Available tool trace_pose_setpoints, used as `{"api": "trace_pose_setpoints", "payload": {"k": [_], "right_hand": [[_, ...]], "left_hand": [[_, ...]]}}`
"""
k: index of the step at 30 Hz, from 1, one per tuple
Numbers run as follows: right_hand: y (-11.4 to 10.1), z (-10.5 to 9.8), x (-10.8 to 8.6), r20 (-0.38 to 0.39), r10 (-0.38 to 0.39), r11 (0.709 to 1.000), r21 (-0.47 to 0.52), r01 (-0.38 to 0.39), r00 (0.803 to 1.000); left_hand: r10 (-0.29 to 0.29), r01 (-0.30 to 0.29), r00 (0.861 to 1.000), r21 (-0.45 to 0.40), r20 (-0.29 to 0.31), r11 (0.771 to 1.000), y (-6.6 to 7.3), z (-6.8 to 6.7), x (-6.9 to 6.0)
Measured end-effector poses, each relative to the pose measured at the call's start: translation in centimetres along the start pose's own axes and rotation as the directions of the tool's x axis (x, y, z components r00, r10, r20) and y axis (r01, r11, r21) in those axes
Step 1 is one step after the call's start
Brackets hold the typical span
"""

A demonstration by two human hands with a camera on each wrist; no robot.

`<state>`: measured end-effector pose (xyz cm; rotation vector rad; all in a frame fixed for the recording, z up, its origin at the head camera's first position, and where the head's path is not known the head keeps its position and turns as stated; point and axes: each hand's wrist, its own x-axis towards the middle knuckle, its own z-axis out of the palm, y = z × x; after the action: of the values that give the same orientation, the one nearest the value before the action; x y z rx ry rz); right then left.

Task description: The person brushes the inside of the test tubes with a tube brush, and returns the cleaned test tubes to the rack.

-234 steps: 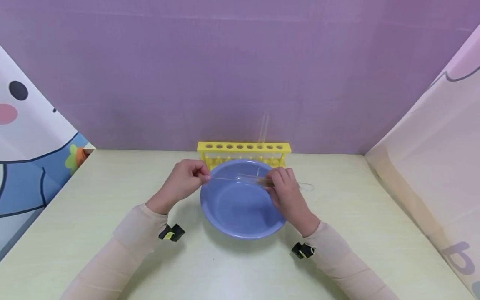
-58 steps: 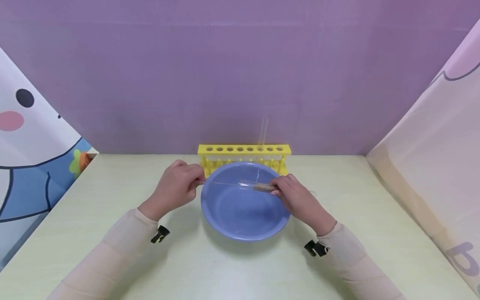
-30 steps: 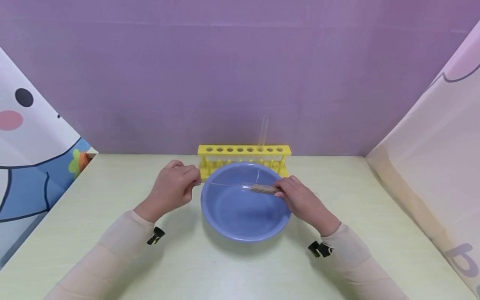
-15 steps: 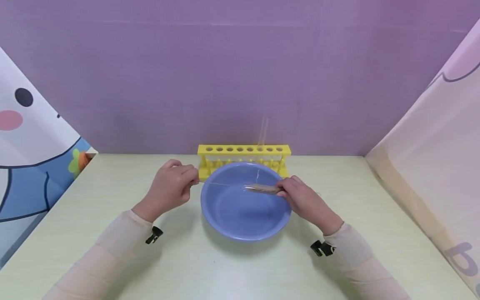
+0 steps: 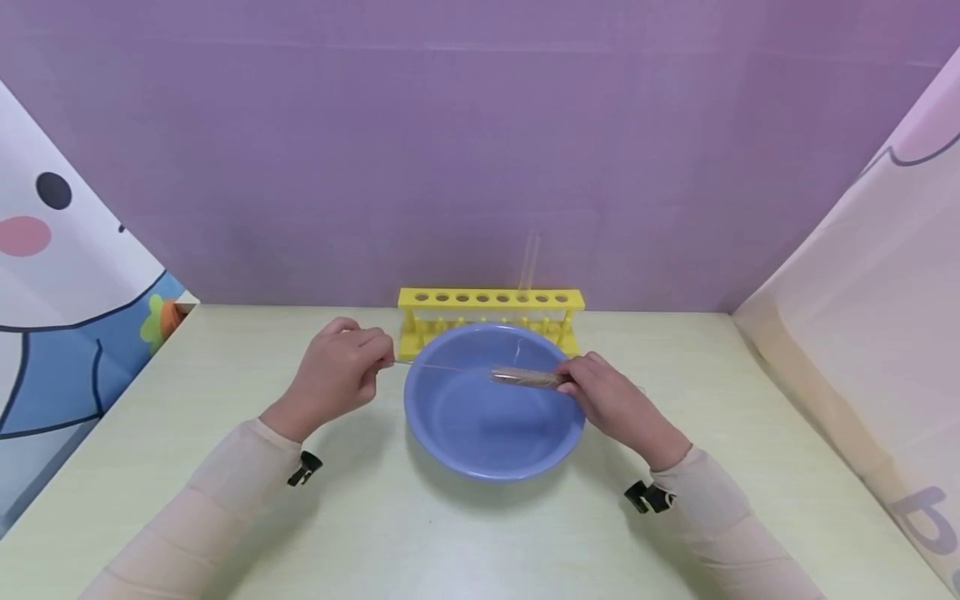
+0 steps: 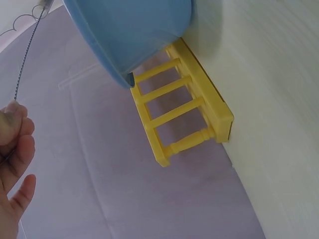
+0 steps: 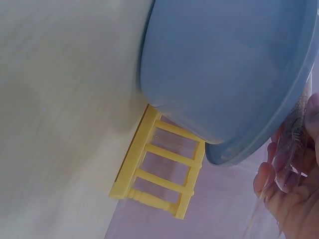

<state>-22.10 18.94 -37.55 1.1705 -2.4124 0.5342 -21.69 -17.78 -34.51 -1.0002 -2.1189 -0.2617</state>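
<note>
"Well, what's held?"
"The left hand (image 5: 333,368) pinches the wire (image 6: 25,59); the right hand (image 5: 618,406) curls round the clear tube (image 5: 525,378), above the blue bowl (image 5: 495,446)."
"Could it drop?"
"Maybe, if the wire gets pulled too hard and the tube slips."

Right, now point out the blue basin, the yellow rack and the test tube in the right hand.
Blue basin (image 5: 483,425): head view, on its inner floor.
Yellow rack (image 5: 491,305): head view, front face of its top bar.
Held test tube (image 5: 527,379): head view, middle of its visible length.
</note>
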Motion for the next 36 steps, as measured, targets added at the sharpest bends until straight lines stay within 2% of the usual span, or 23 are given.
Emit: {"api": "trace_pose_setpoints", "payload": {"k": [12, 22, 36], "right_hand": [[0.4, 0.7, -0.2, -0.002, -0.007, 1.000, 0.009, 0.007, 1.000], [0.5, 0.7, -0.3, -0.005, -0.008, 1.000, -0.003, 0.008, 1.000], [0.7, 0.9, -0.5, -0.008, -0.024, 1.000, 0.003, 0.024, 1.000]], "left_hand": [[-0.022, 0.023, 0.999, -0.020, 0.038, 1.000, -0.4, 0.7, -0.4], [-0.066, 0.075, 0.993, -0.098, 0.093, 0.992, -0.3, 1.1, -0.5], [-0.011, 0.027, 0.995, -0.157, 0.102, 0.987, 0.0, 1.1, -0.2]]}}
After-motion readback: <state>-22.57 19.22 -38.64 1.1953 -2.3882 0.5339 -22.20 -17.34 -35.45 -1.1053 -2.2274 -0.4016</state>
